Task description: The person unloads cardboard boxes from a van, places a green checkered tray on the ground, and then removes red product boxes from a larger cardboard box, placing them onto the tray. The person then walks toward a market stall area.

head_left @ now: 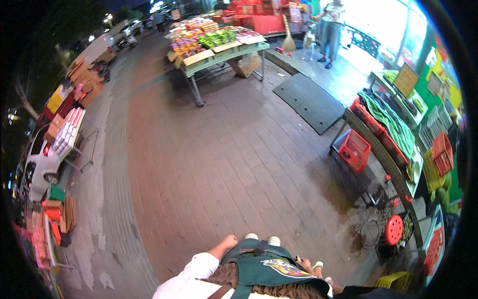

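Note:
My left hand (230, 241) hangs beside the dark green apron (264, 269) I wear, its fingers curled in and no object visible in it. On the apron's other side, my right hand (303, 262) is partly covered by the apron. Its fingers look closed around something small and dark, too small to name. The toes of my pale clogs (251, 236) show beyond the apron on the paving. Neither hand touches a stall or any goods.
Ahead stands a table of packaged goods (219, 47). A dark ramp plate (308, 102) leads to a lit doorway, where a person (330, 32) stands. Right are a red crate (352, 150), a red stool (394, 229) and produce stands. Left, a goods table (69, 132) adjoins a parked car (42, 167).

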{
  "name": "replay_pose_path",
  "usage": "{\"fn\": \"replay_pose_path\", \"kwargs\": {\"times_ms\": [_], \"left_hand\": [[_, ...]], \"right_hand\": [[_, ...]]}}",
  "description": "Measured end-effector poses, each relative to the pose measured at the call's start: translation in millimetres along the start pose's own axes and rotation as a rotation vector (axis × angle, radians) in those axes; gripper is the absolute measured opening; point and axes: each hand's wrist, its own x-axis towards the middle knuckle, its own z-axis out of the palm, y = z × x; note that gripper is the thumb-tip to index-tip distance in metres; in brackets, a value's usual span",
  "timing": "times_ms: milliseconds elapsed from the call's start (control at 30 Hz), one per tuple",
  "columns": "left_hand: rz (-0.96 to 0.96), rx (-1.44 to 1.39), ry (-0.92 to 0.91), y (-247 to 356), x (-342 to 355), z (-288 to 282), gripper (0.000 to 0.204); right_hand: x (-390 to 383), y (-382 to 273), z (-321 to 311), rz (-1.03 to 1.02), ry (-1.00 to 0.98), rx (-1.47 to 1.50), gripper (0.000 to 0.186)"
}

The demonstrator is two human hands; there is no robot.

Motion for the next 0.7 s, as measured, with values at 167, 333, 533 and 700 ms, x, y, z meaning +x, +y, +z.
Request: {"fn": "replay_pose_path", "kwargs": {"times_ms": [167,333,533,700], "left_hand": [[0.069,0.159,-0.196,-15.4,22.1,-1.8,0.032],[-0.024,0.397,-0.527,-11.6,59.8,0.6,0.029],[-0.07,0.317,-0.472,68.9,114.9,-2.9,0.021],[0.133,0.409,-0.45,143.6,138.1,15.0,0.021]], "right_hand": [[-42.4,-29.9,11.6,0.164,0.098,0.137,0.036],[-85.4,-31.6,30.4,0.172,0.199,0.28,0.04],[-142.7,-0.6,87.7,0.419,0.279,0.609,0.038],[-169.5,15.9,113.0,0.616,0.381,0.699,0.037]]}}
